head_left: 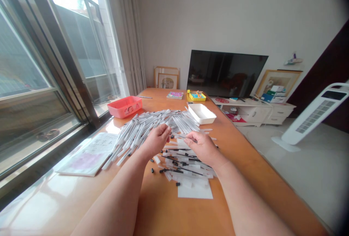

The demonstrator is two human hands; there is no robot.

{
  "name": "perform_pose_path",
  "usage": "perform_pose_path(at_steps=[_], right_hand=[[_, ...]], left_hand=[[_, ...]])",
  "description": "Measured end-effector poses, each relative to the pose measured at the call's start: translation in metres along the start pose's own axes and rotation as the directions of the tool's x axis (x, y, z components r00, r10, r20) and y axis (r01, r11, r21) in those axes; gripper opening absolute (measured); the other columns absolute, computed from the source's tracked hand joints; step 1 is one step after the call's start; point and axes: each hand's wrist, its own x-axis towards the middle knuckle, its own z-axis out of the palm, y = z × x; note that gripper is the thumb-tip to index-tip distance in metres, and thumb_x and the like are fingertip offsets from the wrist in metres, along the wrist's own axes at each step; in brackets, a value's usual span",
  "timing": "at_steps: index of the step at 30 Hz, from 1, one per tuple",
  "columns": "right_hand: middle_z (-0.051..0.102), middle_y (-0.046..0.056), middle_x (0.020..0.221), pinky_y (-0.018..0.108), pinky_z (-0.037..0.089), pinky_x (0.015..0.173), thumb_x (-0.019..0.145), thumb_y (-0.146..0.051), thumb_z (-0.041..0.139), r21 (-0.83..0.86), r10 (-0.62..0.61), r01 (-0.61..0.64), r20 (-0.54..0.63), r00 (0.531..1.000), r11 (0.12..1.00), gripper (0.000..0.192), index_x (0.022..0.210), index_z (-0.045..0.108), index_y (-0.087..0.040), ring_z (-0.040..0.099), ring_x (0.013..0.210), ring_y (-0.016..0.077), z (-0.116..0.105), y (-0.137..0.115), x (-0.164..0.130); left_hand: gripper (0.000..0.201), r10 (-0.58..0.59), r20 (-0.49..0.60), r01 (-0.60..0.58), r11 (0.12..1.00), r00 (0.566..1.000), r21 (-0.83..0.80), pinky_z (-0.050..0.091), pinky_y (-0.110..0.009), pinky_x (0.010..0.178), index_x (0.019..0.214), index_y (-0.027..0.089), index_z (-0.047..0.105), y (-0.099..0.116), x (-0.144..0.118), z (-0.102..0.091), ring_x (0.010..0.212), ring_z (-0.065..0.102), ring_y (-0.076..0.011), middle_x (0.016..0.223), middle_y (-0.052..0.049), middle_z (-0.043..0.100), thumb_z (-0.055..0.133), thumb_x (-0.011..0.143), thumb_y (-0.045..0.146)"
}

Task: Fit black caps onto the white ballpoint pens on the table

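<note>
The forearms come in from the table's (163, 216) near side, angled inward so that both hands meet over its middle, apparently to keep the parts within short reach. The right hand (201, 145) is clamped on a tube (179, 135), thumb against fingers near one end; this grip seems chosen to leave the other end free, pointing toward the left hand (158, 138). The left hand's fingertips are drawn together just beside that free end; whether they pinch something small, I cannot tell.

Below the hands, black caps (152, 170) and short clear pieces lie loose, partly on a white sheet (195, 191), perhaps laid there to keep small parts in view. Beyond, a heap of tubes (141, 127) spreads toward the table's left edge, many lying roughly parallel, which likely makes single ones easier to pick out. A notebook (84, 156) lies along that edge, out of the working space. The red basket (124, 110) stands by the same edge farther off, the white tray (207, 121) near the right edge, both seemingly set within arm's reach.
</note>
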Motion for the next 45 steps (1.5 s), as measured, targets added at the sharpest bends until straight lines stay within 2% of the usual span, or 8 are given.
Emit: perform_pose_path(at_steps=[7,11,15,19,26,35,40,45], right_hand=[[0.074,0.001,0.086,0.030,0.048,0.075,0.087,-0.032,0.067,-0.060,-0.024,0.022,-0.032,0.999,0.998,0.010,0.088,0.072,-0.024,0.066,0.081,0.0204,0.000,-0.001,0.001],[0.074,0.001,0.088,0.031,0.048,0.076,0.088,-0.033,0.066,-0.085,-0.006,0.003,-0.041,0.999,0.996,0.010,0.090,0.072,-0.024,0.066,0.083,0.0204,-0.002,-0.002,0.000],[0.074,0.002,0.089,0.031,0.048,0.077,0.088,-0.033,0.067,-0.100,-0.009,0.004,-0.051,0.999,0.995,0.011,0.091,0.072,-0.024,0.066,0.084,0.0206,-0.003,-0.003,0.000],[0.074,0.002,0.089,0.031,0.048,0.079,0.088,-0.033,0.068,-0.102,-0.035,0.030,-0.054,0.998,0.994,0.009,0.089,0.072,-0.025,0.067,0.085,0.0207,-0.002,-0.001,0.001],[0.074,0.002,0.089,0.032,0.048,0.079,0.087,-0.034,0.068,-0.128,-0.025,0.018,-0.059,0.998,0.992,0.011,0.089,0.073,-0.025,0.066,0.084,0.0213,-0.005,0.001,0.001],[0.073,0.000,0.085,0.030,0.047,0.077,0.087,-0.032,0.068,-0.133,-0.079,0.072,-0.051,0.996,0.988,0.009,0.085,0.073,-0.025,0.064,0.084,0.0202,-0.006,0.000,0.001],[0.073,0.000,0.087,0.030,0.046,0.076,0.088,-0.035,0.068,-0.151,-0.037,0.026,-0.071,0.997,0.988,0.011,0.088,0.073,-0.026,0.065,0.085,0.0203,-0.008,0.003,0.002],[0.074,0.000,0.086,0.029,0.046,0.075,0.088,-0.035,0.068,-0.159,-0.057,0.046,-0.066,0.996,0.986,0.011,0.087,0.074,-0.025,0.065,0.085,0.0204,-0.009,0.001,0.002]], left_hand=[[0.061,-0.075,-0.039,0.079,0.991,0.996,0.110,0.039,-0.028,0.059,0.059,0.021,0.048,-0.001,0.000,-0.001,0.053,0.049,-0.0148,0.052,0.000,0.053,0.035,0.096,0.067],[0.050,-0.053,-0.009,0.053,0.998,0.999,0.031,0.041,-0.027,0.059,0.073,0.020,0.056,0.000,-0.001,0.000,0.058,0.053,-0.0150,0.065,0.000,0.062,0.041,0.096,0.063],[0.050,-0.005,-0.015,0.006,0.997,1.000,0.081,0.038,-0.026,0.057,0.069,0.021,0.050,-0.003,0.000,0.003,0.055,0.047,-0.0134,0.058,0.002,0.053,0.043,0.095,0.062],[0.061,-0.062,-0.066,0.072,0.983,0.996,0.168,0.036,-0.028,0.057,0.057,0.021,0.045,-0.006,0.002,0.001,0.052,0.045,-0.0142,0.051,0.001,0.049,0.037,0.095,0.068],[0.046,-0.090,0.068,0.095,0.992,0.994,-0.081,0.042,-0.026,0.060,0.079,0.020,0.057,-0.001,-0.002,0.001,0.063,0.057,-0.0155,0.071,-0.002,0.066,0.047,0.094,0.063],[0.063,-0.118,-0.047,0.123,0.986,0.992,0.117,0.037,-0.028,0.054,0.057,0.021,0.047,-0.009,0.002,0.001,0.050,0.045,-0.0138,0.049,0.001,0.049,0.036,0.094,0.070],[0.050,-0.092,0.039,0.093,0.995,0.995,-0.023,0.043,-0.027,0.059,0.077,0.020,0.059,-0.003,-0.001,0.001,0.062,0.057,-0.0156,0.071,-0.003,0.067,0.046,0.093,0.065],[0.052,-0.115,0.070,0.116,0.993,0.991,-0.005,0.040,-0.026,0.054,0.067,0.021,0.053,0.002,-0.003,0.003,0.050,0.048,-0.0130,0.056,0.001,0.056,0.046,0.092,0.065]])
